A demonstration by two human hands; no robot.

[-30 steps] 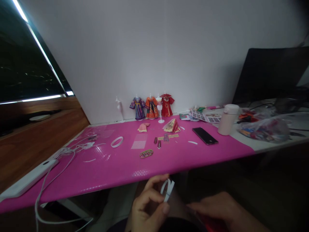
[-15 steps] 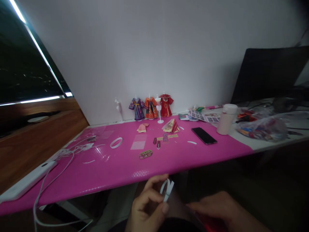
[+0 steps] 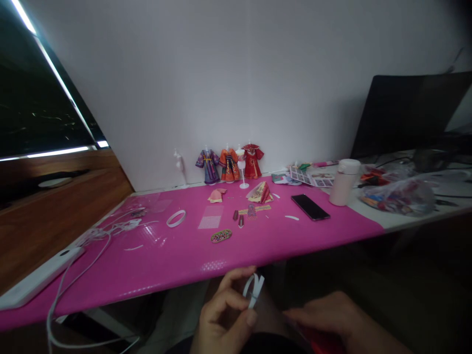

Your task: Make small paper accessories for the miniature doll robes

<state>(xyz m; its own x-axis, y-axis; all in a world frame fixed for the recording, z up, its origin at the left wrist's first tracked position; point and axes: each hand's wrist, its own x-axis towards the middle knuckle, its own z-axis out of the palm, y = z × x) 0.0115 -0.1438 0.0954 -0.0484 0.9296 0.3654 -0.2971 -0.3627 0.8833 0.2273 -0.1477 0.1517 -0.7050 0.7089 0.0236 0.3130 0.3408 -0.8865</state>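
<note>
Pink-covered desk (image 3: 177, 255) is backed by pale wall (image 3: 177, 73) as white strip (image 3: 257, 292) is pinched

A looped white strip is grasped between the thumb and fingers of the left hand (image 3: 223, 319), held just in front of the desk's near edge. To the right of those fingers, the right hand (image 3: 332, 314) is seen low in dim light, its fingers curled by a red object (image 3: 321, 341) (partly hidden and blurred, so whether it is gripped cannot be told). Beyond the left fingertips, a speckled oval piece (image 3: 221, 236) is laid on the pink surface. Farther out and to the left of the same fingers, a white ring (image 3: 177, 224) is placed. Farthest from them, by the wall, a purple robe (image 3: 208, 169), an orange robe (image 3: 230, 167) and a red robe (image 3: 252, 162) are displayed in a row, with a white figure (image 3: 179, 163) stood to their left. Beyond the right fingers, a dark phone (image 3: 310, 206) is laid flat; farther right, a pale bottle (image 3: 344, 183) is stood upright near a filled plastic bag (image 3: 400, 196).
</note>
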